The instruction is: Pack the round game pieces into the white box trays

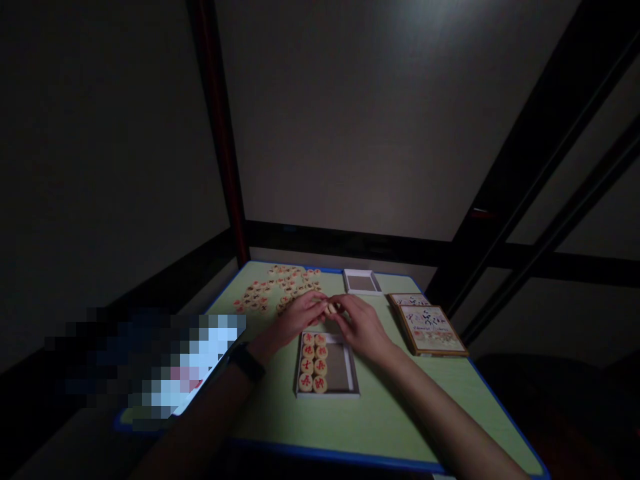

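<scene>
Between the fingertips of both hands is a round wooden Chinese chess piece (331, 308). My left hand (301, 315) pinches it from the left, and my right hand (361, 321) from the right. Just below them lies an open shallow box (353, 373), its left half filled with two columns of pieces (307, 366) showing red characters. The right half of that box shows its bare grey bottom. Many loose chess pieces (256, 295), some red and some black, are spread beyond my left hand, which partly hides them.
Another open shallow box (363, 282) stands at the far edge of the green table (410, 427). Two decorated Chinese chess boxes or lids (433, 329) overlap at the right. A bright blurred-out screen (210, 360) lies by the left edge. Walls rise behind the table.
</scene>
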`<state>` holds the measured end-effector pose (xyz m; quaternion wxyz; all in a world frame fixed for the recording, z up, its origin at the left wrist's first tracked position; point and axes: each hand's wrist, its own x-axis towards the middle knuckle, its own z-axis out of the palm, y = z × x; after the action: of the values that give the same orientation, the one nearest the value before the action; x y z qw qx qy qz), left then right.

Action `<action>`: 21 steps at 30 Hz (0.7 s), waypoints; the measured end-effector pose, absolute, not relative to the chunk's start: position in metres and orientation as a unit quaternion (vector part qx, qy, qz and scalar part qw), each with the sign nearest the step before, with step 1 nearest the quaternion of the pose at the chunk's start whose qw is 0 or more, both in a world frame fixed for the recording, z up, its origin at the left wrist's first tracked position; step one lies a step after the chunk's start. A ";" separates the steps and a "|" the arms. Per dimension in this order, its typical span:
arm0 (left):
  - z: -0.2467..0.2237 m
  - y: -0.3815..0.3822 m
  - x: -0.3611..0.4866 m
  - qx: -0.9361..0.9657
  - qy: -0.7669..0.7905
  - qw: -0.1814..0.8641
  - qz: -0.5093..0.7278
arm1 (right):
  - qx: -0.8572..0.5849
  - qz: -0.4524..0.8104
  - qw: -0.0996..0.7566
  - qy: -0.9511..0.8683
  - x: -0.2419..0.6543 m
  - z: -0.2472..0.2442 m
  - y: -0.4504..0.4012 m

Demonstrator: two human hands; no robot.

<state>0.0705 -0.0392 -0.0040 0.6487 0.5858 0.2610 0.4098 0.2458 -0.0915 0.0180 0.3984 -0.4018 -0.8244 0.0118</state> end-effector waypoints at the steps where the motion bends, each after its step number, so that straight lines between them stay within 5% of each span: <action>1: -0.004 -0.039 0.070 0.595 0.260 0.642 0.407 | -0.403 0.013 0.386 -0.830 0.246 0.020 -0.092; 7: -0.001 -0.033 0.068 0.667 0.282 0.568 0.391 | -0.420 0.051 0.350 -0.836 0.252 0.033 -0.097; 13: 0.001 -0.029 0.063 0.752 0.428 0.310 0.394 | -0.432 0.137 0.188 -0.871 0.260 0.039 -0.104; 21: 0.008 -0.047 0.067 0.822 0.498 0.172 0.218 | -0.425 0.034 0.076 -0.901 0.242 0.026 -0.112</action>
<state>0.0674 -0.0474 0.0083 0.1716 0.8218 0.4978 0.2178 0.2420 -0.1122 0.0256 0.0760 -0.4254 -0.9011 0.0342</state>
